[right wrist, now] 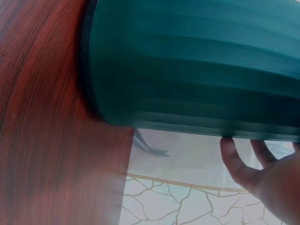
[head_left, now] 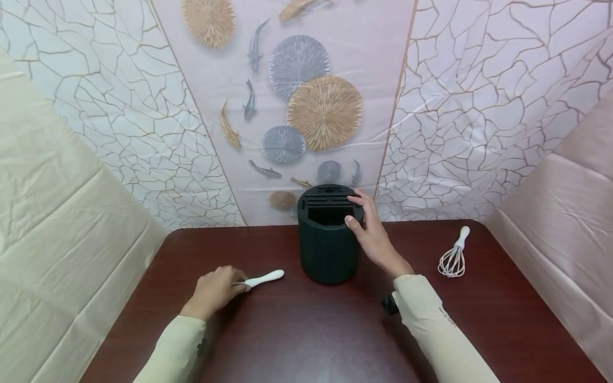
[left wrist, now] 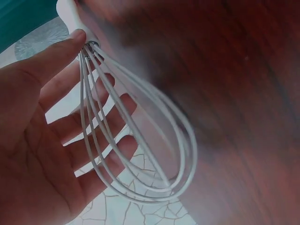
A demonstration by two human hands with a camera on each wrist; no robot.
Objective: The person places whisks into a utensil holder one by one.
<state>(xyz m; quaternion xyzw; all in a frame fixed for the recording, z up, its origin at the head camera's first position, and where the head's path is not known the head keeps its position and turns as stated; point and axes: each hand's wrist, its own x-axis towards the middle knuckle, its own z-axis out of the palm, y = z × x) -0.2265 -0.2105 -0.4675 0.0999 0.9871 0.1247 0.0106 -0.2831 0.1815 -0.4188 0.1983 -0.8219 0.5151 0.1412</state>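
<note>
In the head view my left hand (head_left: 217,287) is low over the table, left of centre, at a whisk with a white handle (head_left: 266,278). The left wrist view shows the thumb on the neck of that whisk (left wrist: 140,108) and the fingers behind its pale wire loops. A dark green, round utensil holder (head_left: 329,255) stands upright with a slotted black top. My right hand (head_left: 373,234) holds its right rim, thumb at the front of the opening and fingers farther back. Up close, the holder's ribbed wall (right wrist: 197,70) shows fingertips against it.
A second whisk (head_left: 455,255) lies at the right of the dark red-brown table (head_left: 306,335), handle pointing to the back. Patterned cloth (head_left: 297,106) hangs right behind the table's back edge, with pale cloth (head_left: 57,213) along the sides.
</note>
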